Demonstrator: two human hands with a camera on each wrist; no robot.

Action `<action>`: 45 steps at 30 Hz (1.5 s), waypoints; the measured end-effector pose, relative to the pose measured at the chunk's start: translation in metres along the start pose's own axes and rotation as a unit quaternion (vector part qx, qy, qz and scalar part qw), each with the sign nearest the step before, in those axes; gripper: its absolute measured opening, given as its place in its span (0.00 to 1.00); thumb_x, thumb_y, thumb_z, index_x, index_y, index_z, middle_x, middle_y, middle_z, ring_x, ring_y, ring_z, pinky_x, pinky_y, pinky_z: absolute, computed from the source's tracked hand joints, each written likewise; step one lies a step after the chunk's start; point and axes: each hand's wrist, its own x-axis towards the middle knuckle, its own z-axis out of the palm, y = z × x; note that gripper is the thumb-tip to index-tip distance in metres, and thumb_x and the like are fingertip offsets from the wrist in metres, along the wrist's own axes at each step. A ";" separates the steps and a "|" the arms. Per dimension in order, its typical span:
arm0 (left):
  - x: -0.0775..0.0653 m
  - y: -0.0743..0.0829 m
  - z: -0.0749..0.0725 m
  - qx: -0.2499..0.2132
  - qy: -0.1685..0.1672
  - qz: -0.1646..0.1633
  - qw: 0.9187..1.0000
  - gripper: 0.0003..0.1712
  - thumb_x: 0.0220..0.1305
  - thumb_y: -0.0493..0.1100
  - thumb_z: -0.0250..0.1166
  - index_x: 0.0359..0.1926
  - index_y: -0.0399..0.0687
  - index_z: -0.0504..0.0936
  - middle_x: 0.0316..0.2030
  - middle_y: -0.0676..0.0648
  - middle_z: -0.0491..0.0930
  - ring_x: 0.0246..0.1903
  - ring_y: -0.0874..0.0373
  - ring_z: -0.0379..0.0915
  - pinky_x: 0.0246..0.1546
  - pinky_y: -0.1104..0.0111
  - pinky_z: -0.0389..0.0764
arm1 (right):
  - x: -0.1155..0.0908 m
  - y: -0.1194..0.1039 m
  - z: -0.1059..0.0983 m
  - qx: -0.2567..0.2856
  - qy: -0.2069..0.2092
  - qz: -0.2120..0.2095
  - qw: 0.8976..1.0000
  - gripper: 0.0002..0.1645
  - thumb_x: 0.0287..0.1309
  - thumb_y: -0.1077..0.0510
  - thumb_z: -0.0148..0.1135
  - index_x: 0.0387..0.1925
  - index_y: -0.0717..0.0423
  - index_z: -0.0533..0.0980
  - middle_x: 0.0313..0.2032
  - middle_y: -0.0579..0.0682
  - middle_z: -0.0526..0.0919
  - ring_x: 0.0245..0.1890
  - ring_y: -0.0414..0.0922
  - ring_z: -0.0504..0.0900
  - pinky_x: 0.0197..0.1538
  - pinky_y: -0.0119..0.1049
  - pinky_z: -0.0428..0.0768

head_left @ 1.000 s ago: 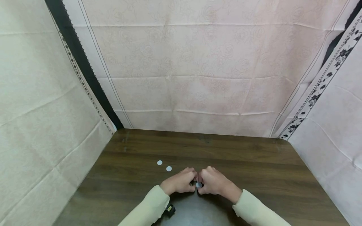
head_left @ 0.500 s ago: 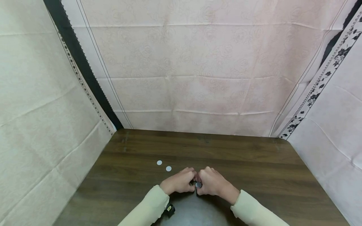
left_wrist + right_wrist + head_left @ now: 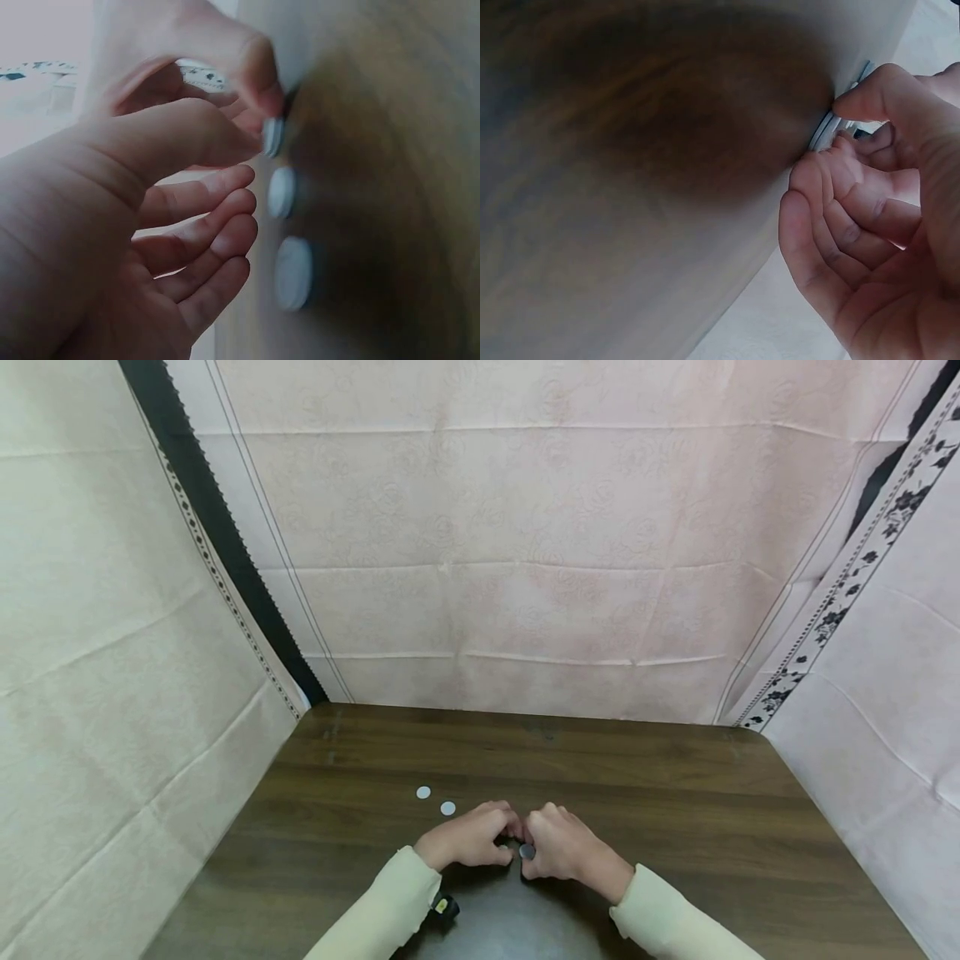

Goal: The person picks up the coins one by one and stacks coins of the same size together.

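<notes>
Near the table's front, my right hand pinches a small round white disc between thumb and forefinger. In the right wrist view the pinched disc shows thin layers, like a stack of two, close to the tabletop. My left hand is just left of it, fingers loosely bent and thumb apart from the disc, holding nothing visible. Two more white discs, one farther and one nearer, lie flat on the table beyond my left hand. The left wrist view shows those two discs blurred.
The dark brown wooden table spreads around both hands. Pale patterned cloth hangs behind it, with more cloth along the left and right sides. A small black device sits at the left sleeve cuff.
My left hand has drawn slightly left, and its thumb has come away from the disc. The right hand still pinches the disc, almost unmoved. The two farther discs lie as before.
</notes>
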 end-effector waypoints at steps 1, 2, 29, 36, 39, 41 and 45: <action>-0.002 -0.001 -0.003 -0.004 0.001 -0.003 1.000 0.14 0.66 0.41 0.70 0.51 0.47 0.85 0.49 0.54 0.80 0.48 0.64 0.73 0.55 0.71 0.78 | 0.000 0.001 0.000 0.004 -0.002 0.002 1.000 0.24 0.45 0.59 0.77 0.13 0.45 0.67 0.13 0.33 0.59 0.13 0.29 0.57 0.18 0.25 0.58; -0.003 -0.001 -0.005 -0.009 0.003 -0.006 1.000 0.14 0.67 0.41 0.70 0.52 0.47 0.85 0.49 0.54 0.80 0.49 0.62 0.73 0.55 0.70 0.78 | 0.000 0.001 0.000 0.006 -0.003 0.004 1.000 0.23 0.45 0.59 0.77 0.13 0.45 0.69 0.12 0.33 0.62 0.12 0.28 0.58 0.17 0.24 0.59; -0.058 -0.057 -0.060 0.026 0.051 -0.070 0.996 0.13 0.66 0.36 0.71 0.51 0.39 0.84 0.48 0.43 0.79 0.47 0.51 0.73 0.52 0.55 0.82 | 0.002 0.005 -0.006 0.019 -0.002 0.018 1.000 0.12 0.44 0.56 0.81 0.27 0.56 0.84 0.19 0.39 0.79 0.15 0.31 0.72 0.22 0.27 0.74; -0.053 -0.068 -0.058 0.048 0.037 -0.098 0.993 0.15 0.65 0.38 0.73 0.52 0.41 0.84 0.48 0.47 0.78 0.51 0.53 0.73 0.56 0.54 0.82 | 0.004 0.006 -0.007 0.026 -0.012 0.015 0.999 0.11 0.45 0.57 0.81 0.27 0.57 0.84 0.19 0.40 0.79 0.14 0.32 0.71 0.20 0.27 0.73; -0.050 -0.072 -0.057 0.058 0.031 -0.101 0.993 0.16 0.64 0.38 0.74 0.52 0.40 0.84 0.48 0.47 0.78 0.51 0.52 0.73 0.56 0.54 0.81 | 0.004 0.005 -0.006 0.031 -0.019 0.017 0.999 0.12 0.46 0.57 0.81 0.28 0.57 0.84 0.20 0.41 0.80 0.15 0.32 0.72 0.21 0.27 0.73; -0.048 -0.075 -0.056 0.066 0.027 -0.100 0.992 0.16 0.64 0.39 0.75 0.51 0.40 0.84 0.48 0.47 0.79 0.50 0.52 0.73 0.56 0.54 0.81 | 0.005 0.005 -0.006 0.034 -0.023 0.018 0.999 0.13 0.46 0.56 0.82 0.29 0.58 0.85 0.21 0.41 0.81 0.15 0.32 0.73 0.21 0.27 0.74; -0.044 -0.079 -0.057 0.070 0.015 -0.099 0.993 0.16 0.63 0.39 0.75 0.50 0.41 0.84 0.46 0.47 0.79 0.47 0.54 0.72 0.54 0.56 0.81 | 0.005 0.005 -0.007 0.040 -0.028 0.019 0.999 0.14 0.46 0.56 0.83 0.30 0.58 0.85 0.23 0.43 0.82 0.17 0.33 0.74 0.22 0.27 0.75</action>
